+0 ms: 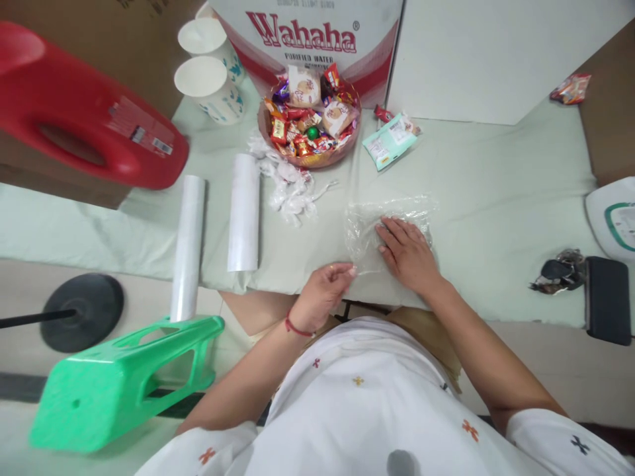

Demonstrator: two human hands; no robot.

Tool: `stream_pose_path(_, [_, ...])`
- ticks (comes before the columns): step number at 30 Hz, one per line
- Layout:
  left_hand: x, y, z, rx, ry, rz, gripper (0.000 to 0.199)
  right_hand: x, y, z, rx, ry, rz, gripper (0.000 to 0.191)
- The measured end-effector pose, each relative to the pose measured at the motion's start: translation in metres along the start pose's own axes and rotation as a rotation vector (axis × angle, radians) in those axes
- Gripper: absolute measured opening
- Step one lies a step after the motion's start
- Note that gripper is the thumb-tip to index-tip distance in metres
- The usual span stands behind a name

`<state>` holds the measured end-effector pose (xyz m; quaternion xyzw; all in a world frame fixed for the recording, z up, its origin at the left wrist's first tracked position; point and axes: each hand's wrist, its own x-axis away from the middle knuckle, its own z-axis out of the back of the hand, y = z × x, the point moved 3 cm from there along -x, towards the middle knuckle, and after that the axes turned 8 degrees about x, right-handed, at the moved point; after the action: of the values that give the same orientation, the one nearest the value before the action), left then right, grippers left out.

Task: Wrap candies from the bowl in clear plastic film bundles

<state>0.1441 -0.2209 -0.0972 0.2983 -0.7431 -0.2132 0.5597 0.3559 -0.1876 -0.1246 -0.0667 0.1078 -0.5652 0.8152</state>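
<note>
A thin clear plastic bag lies flat near the table's front edge. My left hand, with a red cord at the wrist, pinches the bag's lower left corner between thumb and fingertips. On the bag's right part rests my right hand, palm down with its fingers spread. Beyond the bag a bowl holds many wrapped sweets, and a light green packet lies to the bowl's right. Small knotted clear bags lie in front of the bowl.
Two white rolls lie at the left, near a red jug and paper cups. A green plastic stool is at the lower left. A Wahaha box stands behind; a black phone lies far right.
</note>
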Motion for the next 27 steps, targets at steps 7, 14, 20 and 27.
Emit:
stream_pose_path(7, [-0.014,-0.005,-0.019,-0.108,-0.028,0.016,0.051,-0.003,0.009,0.003,-0.108,-0.028,0.001,0.05])
stream_pose_path(14, [-0.003,-0.004,0.023,-0.293,-0.003,0.066,0.044,-0.007,0.025,0.001,-0.232,-0.031,0.047,0.048])
stream_pose_path(20, [0.021,0.024,0.004,-0.63,0.352,-0.554,0.033,-0.006,0.02,-0.002,-0.186,-0.026,0.039,0.051])
stream_pose_path(27, [-0.039,0.023,-0.074,-1.205,0.142,-0.928,0.044,-0.002,0.017,0.005,-0.165,0.015,0.047,0.051])
